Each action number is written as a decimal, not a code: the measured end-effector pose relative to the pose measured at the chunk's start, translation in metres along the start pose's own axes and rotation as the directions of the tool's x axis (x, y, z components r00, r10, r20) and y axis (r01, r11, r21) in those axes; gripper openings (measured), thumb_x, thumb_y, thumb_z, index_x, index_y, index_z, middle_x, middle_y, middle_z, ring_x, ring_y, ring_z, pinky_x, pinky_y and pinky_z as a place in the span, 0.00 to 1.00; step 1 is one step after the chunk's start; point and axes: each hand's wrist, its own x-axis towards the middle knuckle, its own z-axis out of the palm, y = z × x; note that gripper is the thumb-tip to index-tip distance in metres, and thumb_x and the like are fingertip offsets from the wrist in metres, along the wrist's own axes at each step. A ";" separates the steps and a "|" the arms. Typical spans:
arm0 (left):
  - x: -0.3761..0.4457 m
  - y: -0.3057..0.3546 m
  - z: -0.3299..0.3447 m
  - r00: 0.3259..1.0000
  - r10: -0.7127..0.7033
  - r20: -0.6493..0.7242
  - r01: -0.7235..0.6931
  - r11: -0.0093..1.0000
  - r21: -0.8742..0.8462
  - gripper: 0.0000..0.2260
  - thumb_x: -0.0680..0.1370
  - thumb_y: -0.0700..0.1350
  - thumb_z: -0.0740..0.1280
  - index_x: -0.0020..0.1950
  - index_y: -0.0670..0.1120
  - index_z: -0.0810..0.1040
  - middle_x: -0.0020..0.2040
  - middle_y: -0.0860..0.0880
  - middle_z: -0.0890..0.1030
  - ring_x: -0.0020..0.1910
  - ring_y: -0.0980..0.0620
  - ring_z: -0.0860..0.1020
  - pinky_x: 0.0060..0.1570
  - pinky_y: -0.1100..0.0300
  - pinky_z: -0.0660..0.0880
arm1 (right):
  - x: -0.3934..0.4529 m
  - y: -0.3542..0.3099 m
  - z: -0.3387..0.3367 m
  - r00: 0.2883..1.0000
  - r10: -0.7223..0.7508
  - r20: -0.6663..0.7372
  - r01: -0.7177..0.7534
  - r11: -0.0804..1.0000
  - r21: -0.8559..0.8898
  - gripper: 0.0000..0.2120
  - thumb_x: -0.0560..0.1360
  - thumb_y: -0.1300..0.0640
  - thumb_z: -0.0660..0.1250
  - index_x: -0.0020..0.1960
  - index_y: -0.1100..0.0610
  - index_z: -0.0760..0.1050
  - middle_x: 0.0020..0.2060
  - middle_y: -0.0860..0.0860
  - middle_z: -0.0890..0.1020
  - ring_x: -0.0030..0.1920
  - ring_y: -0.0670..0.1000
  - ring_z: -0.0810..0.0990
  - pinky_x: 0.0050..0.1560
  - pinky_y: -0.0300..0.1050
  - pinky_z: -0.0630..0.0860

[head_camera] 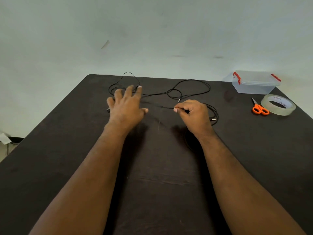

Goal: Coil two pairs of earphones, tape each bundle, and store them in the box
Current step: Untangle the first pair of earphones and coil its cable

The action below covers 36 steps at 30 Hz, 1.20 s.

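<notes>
Black earphone cables lie tangled in loose loops across the far half of the dark table. My right hand pinches one black cable between thumb and forefinger, and the cable runs left from the pinch. My left hand is spread flat, fingers straight, over the left loops, its fingertips reaching the cable near an earbud. A metal jack plug lies just right of my right hand. The clear plastic box with red clips stands at the far right corner, its lid on.
A roll of clear tape lies at the right edge of the table, with orange-handled scissors beside it on the left. The table's far edge meets a pale wall. Floor shows past the left edge.
</notes>
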 end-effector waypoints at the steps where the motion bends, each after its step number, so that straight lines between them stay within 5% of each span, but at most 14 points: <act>1: -0.001 0.011 0.002 0.996 0.065 -0.068 -0.069 0.995 -0.067 0.30 0.76 0.56 0.66 0.76 0.54 0.59 0.75 0.51 0.61 0.70 0.41 0.62 0.65 0.41 0.62 | 0.000 -0.001 0.002 1.000 -0.014 0.010 0.014 1.000 -0.010 0.02 0.71 0.62 0.72 0.42 0.58 0.84 0.34 0.50 0.83 0.37 0.50 0.79 0.41 0.44 0.75; 5: -0.008 0.048 0.019 0.954 0.252 -0.163 -0.299 0.733 -0.611 0.15 0.77 0.40 0.67 0.64 0.45 0.78 0.63 0.47 0.78 0.59 0.50 0.78 0.61 0.55 0.73 | 0.002 -0.003 0.007 0.997 -0.072 0.016 0.072 0.997 -0.039 0.03 0.70 0.59 0.73 0.44 0.57 0.85 0.35 0.50 0.83 0.37 0.50 0.78 0.40 0.42 0.73; 8: -0.011 0.052 0.025 0.973 0.169 -0.160 -0.232 0.677 -0.698 0.09 0.75 0.40 0.70 0.54 0.47 0.84 0.44 0.53 0.84 0.38 0.66 0.79 0.44 0.69 0.75 | 0.002 -0.004 0.006 0.997 -0.075 -0.002 0.075 0.997 -0.021 0.04 0.70 0.59 0.73 0.44 0.56 0.85 0.36 0.49 0.84 0.37 0.49 0.78 0.40 0.40 0.72; 10: -0.008 0.048 0.027 0.975 0.145 -0.166 -0.221 0.667 -0.712 0.06 0.74 0.42 0.72 0.50 0.47 0.85 0.39 0.54 0.83 0.32 0.70 0.76 0.39 0.70 0.74 | 0.002 -0.006 0.007 0.997 -0.072 0.002 0.072 0.997 -0.008 0.03 0.70 0.59 0.74 0.43 0.56 0.85 0.36 0.48 0.85 0.38 0.47 0.78 0.41 0.37 0.71; 18: 0.002 0.014 0.019 0.980 -0.076 -0.185 -0.097 0.628 -0.772 0.03 0.74 0.39 0.72 0.45 0.43 0.85 0.32 0.60 0.78 0.29 0.69 0.74 0.37 0.72 0.71 | 0.001 -0.003 -0.006 0.979 0.155 0.134 -0.187 0.945 0.268 0.04 0.71 0.58 0.74 0.45 0.58 0.85 0.38 0.47 0.85 0.42 0.44 0.83 0.45 0.37 0.77; 23: 0.002 -0.012 0.013 0.948 -0.250 -0.196 -0.003 0.609 -0.793 0.03 0.74 0.41 0.72 0.46 0.45 0.85 0.32 0.58 0.79 0.30 0.64 0.76 0.37 0.68 0.74 | 0.004 0.007 -0.012 0.986 0.132 0.103 -0.149 0.972 0.181 0.05 0.72 0.58 0.73 0.48 0.57 0.85 0.39 0.45 0.83 0.41 0.39 0.81 0.45 0.31 0.74; 27: 0.003 -0.025 0.010 0.945 -0.258 -0.201 0.011 0.638 -0.770 0.04 0.74 0.40 0.72 0.48 0.43 0.85 0.36 0.54 0.81 0.32 0.63 0.77 0.39 0.69 0.73 | 0.006 0.017 -0.017 0.988 0.128 0.080 -0.136 0.986 0.100 0.05 0.73 0.57 0.73 0.48 0.56 0.85 0.36 0.46 0.82 0.38 0.38 0.79 0.41 0.28 0.71; 32: 0.004 -0.025 0.010 0.929 -0.262 -0.262 -0.020 0.670 -0.742 0.04 0.74 0.38 0.72 0.47 0.42 0.85 0.39 0.53 0.82 0.35 0.64 0.77 0.41 0.75 0.73 | 0.007 0.019 -0.020 0.996 0.080 0.040 -0.081 0.996 0.038 0.05 0.73 0.57 0.73 0.47 0.57 0.85 0.33 0.45 0.80 0.36 0.46 0.79 0.38 0.40 0.74; 36: 0.002 -0.022 0.011 0.915 -0.251 -0.317 -0.036 0.729 -0.683 0.05 0.75 0.37 0.70 0.49 0.41 0.85 0.44 0.48 0.83 0.43 0.54 0.80 0.43 0.77 0.71 | 0.005 0.015 -0.015 0.999 0.037 0.014 -0.037 0.999 0.002 0.05 0.72 0.57 0.72 0.45 0.57 0.85 0.31 0.48 0.81 0.34 0.50 0.78 0.37 0.45 0.75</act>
